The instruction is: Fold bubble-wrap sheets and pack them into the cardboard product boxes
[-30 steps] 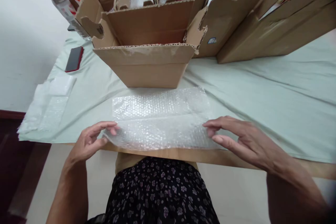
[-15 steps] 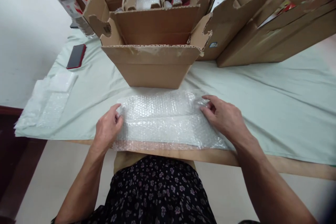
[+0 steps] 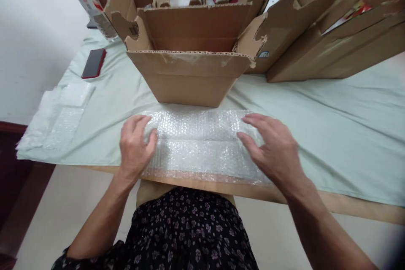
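Note:
A clear sheet of bubble wrap (image 3: 196, 147) lies spread at the table's front edge, with a fold or seam line running across its middle. Over its left end is my left hand (image 3: 136, 143), thumb and fingers apart. My right hand (image 3: 272, 147) hovers at or just above the right end, its fingers likewise spread. Neither hand grips anything; whether the fingertips touch the sheet I cannot tell. Directly behind the sheet stands an open cardboard box (image 3: 190, 80) with its flaps up.
More open cardboard boxes (image 3: 332, 59) stand in a row along the back. Folded bubble wrap pieces (image 3: 63, 114) lie at the left, near a phone with a red edge (image 3: 94, 63). A clear bottle (image 3: 95, 8) stands at the back left. Light green cloth (image 3: 332, 135) covers the table.
Both hands have let go of the bubble wrap's ends and opened their fingers. My left hand has shifted slightly right and forward. The sheet now lies flatter at its right end.

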The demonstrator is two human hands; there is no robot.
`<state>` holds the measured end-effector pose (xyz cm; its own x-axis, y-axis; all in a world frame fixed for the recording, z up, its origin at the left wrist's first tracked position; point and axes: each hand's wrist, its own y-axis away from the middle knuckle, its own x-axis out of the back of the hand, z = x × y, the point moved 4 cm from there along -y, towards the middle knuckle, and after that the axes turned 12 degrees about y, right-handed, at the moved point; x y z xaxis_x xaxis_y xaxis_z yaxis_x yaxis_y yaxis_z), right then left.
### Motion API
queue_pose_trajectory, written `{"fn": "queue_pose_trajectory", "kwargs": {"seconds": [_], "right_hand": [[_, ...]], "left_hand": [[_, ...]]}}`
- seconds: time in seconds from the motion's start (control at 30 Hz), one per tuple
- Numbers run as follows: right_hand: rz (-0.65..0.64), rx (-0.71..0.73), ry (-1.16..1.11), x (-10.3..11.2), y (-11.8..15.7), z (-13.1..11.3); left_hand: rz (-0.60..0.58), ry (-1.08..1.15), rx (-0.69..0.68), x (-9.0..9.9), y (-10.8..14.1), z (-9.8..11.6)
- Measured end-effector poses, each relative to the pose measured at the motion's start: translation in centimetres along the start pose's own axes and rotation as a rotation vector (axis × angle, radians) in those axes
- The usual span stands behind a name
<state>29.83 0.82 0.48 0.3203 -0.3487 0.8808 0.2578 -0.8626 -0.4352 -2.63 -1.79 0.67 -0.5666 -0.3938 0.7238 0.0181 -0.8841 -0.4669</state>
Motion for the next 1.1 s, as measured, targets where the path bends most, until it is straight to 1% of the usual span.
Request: {"fn": "queue_pose_trajectory", "kwargs": {"seconds": [0.07, 0.13, 0.2, 0.23, 0.27, 0.33, 0.4, 0.47, 0.53, 0.57, 0.63, 0.7, 0.77, 0.83, 0.9, 1.0, 1.1], "right_hand": [[-0.107, 0.128, -0.025, -1.2, -1.2, -3.3], [-0.238, 0.244, -0.013, -3.1, -1.9, -6.3], [-0.346, 0.332, 0.014, -5.0, -2.1, -8.3], [-0.380, 0.363, 0.025, -5.9, -1.9, -8.6], [-0.401, 0.384, 0.035, -6.5, -1.5, -8.5], [-0.406, 0.383, 0.059, -7.1, -0.2, -7.0], [-0.383, 0.317, 0.097, -6.7, 1.4, -4.1], [-0.341, 0.205, 0.151, -5.5, 3.0, -0.7], [-0.286, 0.088, 0.210, -3.9, 4.3, 2.4], [-0.260, 0.047, 0.233, -3.0, 5.0, 3.6], [-0.218, 0.004, 0.247, -1.2, 6.1, 5.1], [-0.180, 0.012, 0.224, 0.2, 7.0, 5.6], [-0.185, 0.076, 0.183, 1.0, 7.7, 5.3], [-0.229, 0.167, 0.143, 1.0, 8.1, 4.6], [-0.273, 0.219, 0.100, 0.5, 8.1, 4.0], [-0.261, 0.205, 0.043, -0.4, 7.5, 3.7], [-0.193, 0.144, -0.046, -0.3, 6.6, 3.5]], "left_hand": [[-0.107, 0.043, -0.102, -2.2, -0.1, 1.8], [-0.268, 0.048, -0.154, -4.8, 0.1, 2.8], [-0.415, 0.022, -0.165, -6.8, 0.5, 2.7], [-0.467, 0.003, -0.160, -7.3, 0.9, 2.2], [-0.499, -0.014, -0.147, -7.5, 1.3, 1.5], [-0.511, -0.041, -0.099, -6.7, 2.1, -0.3], [-0.475, -0.054, -0.038, -5.0, 3.0, -2.3], [-0.433, -0.067, 0.012, -3.2, 3.9, -4.1], [-0.398, -0.077, 0.052, -1.7, 4.6, -5.2], [-0.379, -0.076, 0.067, -1.1, 5.0, -5.4], [-0.340, -0.063, 0.079, -0.1, 5.5, -5.3], [-0.320, -0.044, 0.039, 0.7, 5.9, -4.4], [-0.338, -0.015, -0.050, 1.1, 6.1, -2.9], [-0.379, 0.031, -0.137, 1.2, 6.3, -1.3], [-0.441, 0.073, -0.184, 0.8, 6.4, -0.1], [-0.527, 0.102, -0.212, -0.1, 6.4, 0.8], [-0.550, 0.098, -0.227, -0.3, 6.5, 0.8]]}}
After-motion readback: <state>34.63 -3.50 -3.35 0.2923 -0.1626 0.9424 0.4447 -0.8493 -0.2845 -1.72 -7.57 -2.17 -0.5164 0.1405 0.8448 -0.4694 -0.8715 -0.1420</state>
